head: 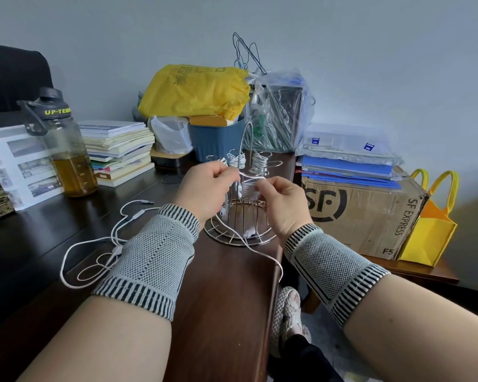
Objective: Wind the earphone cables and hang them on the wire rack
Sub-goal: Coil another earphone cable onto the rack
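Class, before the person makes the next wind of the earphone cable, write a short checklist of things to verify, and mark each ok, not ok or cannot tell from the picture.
1. Left hand pinches the cable: ok.
2. Right hand pinches the cable: ok.
3. Cable fully wound: not ok, a long tail trails over the table edge.
4. Wire rack upright on the table: ok.
5. Free hook left on the rack: cannot tell.
6. Second loose earphone cable on the table kept apart: ok.

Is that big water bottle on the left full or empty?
Partly full. The water bottle stands upright with its cap on, and yellowish liquid fills about its lower third; the clear part above looks empty.
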`<state>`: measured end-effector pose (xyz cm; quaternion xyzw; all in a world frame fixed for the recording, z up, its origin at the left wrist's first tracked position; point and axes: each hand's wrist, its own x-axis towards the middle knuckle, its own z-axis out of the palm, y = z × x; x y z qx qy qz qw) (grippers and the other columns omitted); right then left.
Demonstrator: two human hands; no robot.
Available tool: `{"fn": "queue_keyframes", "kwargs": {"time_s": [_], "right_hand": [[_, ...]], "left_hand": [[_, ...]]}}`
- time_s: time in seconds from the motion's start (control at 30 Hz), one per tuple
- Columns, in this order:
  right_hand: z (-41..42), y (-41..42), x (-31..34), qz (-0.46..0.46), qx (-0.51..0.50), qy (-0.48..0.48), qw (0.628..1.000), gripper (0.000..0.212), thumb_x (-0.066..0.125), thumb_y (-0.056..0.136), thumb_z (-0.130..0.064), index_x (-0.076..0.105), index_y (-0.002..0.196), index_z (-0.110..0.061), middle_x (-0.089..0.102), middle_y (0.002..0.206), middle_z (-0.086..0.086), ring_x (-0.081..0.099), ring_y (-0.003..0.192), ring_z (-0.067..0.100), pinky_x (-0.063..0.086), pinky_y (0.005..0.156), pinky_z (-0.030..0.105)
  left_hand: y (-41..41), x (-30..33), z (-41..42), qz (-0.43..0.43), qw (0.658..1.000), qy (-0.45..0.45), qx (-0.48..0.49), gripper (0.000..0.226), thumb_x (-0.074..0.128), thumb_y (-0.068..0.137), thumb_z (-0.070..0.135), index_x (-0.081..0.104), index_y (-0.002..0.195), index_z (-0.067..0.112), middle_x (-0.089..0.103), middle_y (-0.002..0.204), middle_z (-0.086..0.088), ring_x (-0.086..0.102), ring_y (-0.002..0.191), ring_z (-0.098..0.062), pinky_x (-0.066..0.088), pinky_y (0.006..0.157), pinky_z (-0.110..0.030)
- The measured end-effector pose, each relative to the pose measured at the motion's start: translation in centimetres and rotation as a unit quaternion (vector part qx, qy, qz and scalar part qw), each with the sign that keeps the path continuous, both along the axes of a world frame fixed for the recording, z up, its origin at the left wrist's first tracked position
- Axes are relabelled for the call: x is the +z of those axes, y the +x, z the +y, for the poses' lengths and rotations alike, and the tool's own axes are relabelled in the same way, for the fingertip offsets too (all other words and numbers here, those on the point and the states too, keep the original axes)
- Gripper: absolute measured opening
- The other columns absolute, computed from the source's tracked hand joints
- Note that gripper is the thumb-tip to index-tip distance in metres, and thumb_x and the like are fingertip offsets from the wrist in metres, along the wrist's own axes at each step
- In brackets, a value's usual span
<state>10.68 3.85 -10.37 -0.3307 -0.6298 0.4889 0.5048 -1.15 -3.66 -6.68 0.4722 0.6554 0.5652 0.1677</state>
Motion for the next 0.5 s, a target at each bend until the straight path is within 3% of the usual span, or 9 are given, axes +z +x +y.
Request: {"fn": "queue_keyframes", "kwargs": {"time_s": [0.1, 0.2, 0.33, 0.4, 0.5], "right_hand": [[0.2, -0.2, 0.1, -0.010, -0.004, 0.005, 1.000, 0.024, 0.060, 0.091, -0.023, 0.061, 0.068, -0.017, 0.050, 0.054, -0.005, 0.035, 0.043, 0.006, 0.031, 0.047, 0.023], [0.4, -0.2, 0.2, -0.031, -0.010, 0.031, 0.999, 0.028, 0.057, 0.092, -0.021, 0.055, 0.064, -0.019, 0.046, 0.042, -0.017, 0.036, 0.044, 0.002, 0.032, 0.053, 0.023], [0.3, -0.2, 0.1, -0.043, -0.002, 0.042, 0.998, 0.028, 0.055, 0.094, -0.021, 0.056, 0.066, -0.020, 0.046, 0.040, -0.019, 0.038, 0.042, 0.000, 0.032, 0.053, 0.022], [0.2, -0.1, 0.3, -0.036, 0.003, 0.027, 0.999, 0.027, 0.054, 0.095, -0.022, 0.059, 0.069, -0.019, 0.052, 0.047, -0.016, 0.041, 0.046, 0.001, 0.035, 0.054, 0.023], [0.2, -0.3, 0.5, -0.024, 0.010, -0.004, 1.000, 0.029, 0.053, 0.095, -0.024, 0.062, 0.069, -0.018, 0.061, 0.068, 0.000, 0.050, 0.062, 0.016, 0.041, 0.061, 0.032]], "left_hand": [[0.4, -0.3, 0.2, 0.015, 1.000, 0.021, 0.015, 0.025, 0.059, 0.081, 0.040, 0.066, 0.069, 0.019, 0.035, 0.042, 0.011, 0.032, 0.046, -0.015, 0.028, 0.055, -0.032], [0.7, -0.2, 0.2, 0.052, 0.997, 0.051, 0.008, 0.027, 0.059, 0.093, 0.030, 0.065, 0.068, 0.022, 0.038, 0.039, 0.013, 0.032, 0.042, -0.008, 0.028, 0.053, -0.028], [1.3, 0.4, 0.0, 0.056, 0.994, 0.079, -0.046, 0.026, 0.056, 0.096, 0.028, 0.067, 0.072, 0.025, 0.037, 0.041, 0.013, 0.031, 0.039, -0.003, 0.024, 0.049, -0.025], [1.3, 0.3, 0.0, 0.049, 0.996, 0.069, -0.027, 0.027, 0.055, 0.097, 0.029, 0.068, 0.074, 0.025, 0.036, 0.040, 0.013, 0.031, 0.040, -0.003, 0.025, 0.049, -0.026], [1.3, 0.1, -0.1, 0.022, 0.998, 0.050, 0.027, 0.028, 0.056, 0.096, 0.032, 0.069, 0.072, 0.025, 0.041, 0.041, 0.013, 0.037, 0.045, -0.006, 0.031, 0.052, -0.027]]}}
